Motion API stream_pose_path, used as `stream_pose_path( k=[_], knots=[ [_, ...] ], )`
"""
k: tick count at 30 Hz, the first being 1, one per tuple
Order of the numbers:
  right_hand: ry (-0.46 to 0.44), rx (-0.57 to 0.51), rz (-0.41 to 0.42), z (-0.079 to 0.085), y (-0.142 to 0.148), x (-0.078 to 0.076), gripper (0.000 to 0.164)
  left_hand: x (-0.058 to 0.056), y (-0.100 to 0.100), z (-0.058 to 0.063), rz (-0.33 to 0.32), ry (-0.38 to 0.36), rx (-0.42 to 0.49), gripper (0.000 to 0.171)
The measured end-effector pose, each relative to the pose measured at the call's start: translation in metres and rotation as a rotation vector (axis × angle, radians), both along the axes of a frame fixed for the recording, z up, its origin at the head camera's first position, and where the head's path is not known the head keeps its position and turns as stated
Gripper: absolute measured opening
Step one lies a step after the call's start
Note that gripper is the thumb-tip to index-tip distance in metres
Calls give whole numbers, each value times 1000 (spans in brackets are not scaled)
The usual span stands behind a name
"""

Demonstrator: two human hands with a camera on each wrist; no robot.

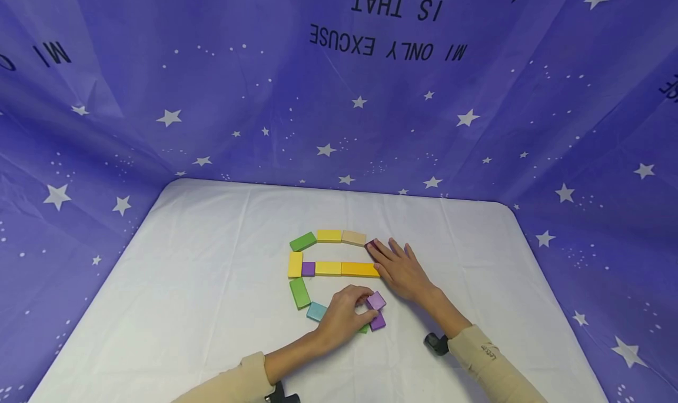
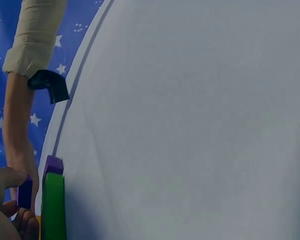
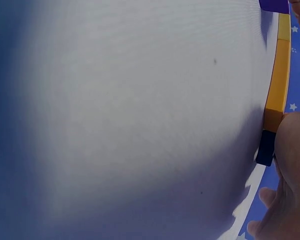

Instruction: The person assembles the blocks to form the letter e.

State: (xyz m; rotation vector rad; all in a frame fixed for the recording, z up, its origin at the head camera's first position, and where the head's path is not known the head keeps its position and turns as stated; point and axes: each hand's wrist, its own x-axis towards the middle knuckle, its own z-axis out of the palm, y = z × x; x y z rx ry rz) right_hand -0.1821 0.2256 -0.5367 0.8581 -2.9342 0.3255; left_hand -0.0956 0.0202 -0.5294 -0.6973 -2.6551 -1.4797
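Observation:
My left hand [image 1: 344,317] pinches a light purple block [image 1: 376,300] between thumb and fingers, held near a second purple block [image 1: 378,322] at the lower right of a curve of blocks. In the left wrist view the pinched block [image 2: 25,192] is dark, beside a green block [image 2: 54,205]. With fingers extended, my right hand [image 1: 404,275] rests at the curve's upper right. Its fingertips touch a dark purple block [image 1: 371,245], and it partly covers the end of an orange block [image 1: 360,269]. The right wrist view has this hand beside a dark block [image 3: 266,148].
Green [image 1: 303,241], yellow [image 1: 329,236] and tan [image 1: 354,237] blocks form the curve's top. Down its left run a yellow block [image 1: 295,265], a green block [image 1: 299,292] and a teal block [image 1: 316,311]. A white cloth [image 1: 212,285] covers the table; starry purple fabric [image 1: 296,126] surrounds it.

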Motion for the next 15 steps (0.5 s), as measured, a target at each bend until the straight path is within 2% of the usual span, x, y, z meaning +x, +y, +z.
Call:
stream_pose_path(
  k=[6,15],
  knots=[
    [-14,-1,-2,1,0,1,50,5,10,-4,-4,2,10,33],
    [3,1,3,0,0,0,50,6,21,-6,1,8,-35,30]
  ],
)
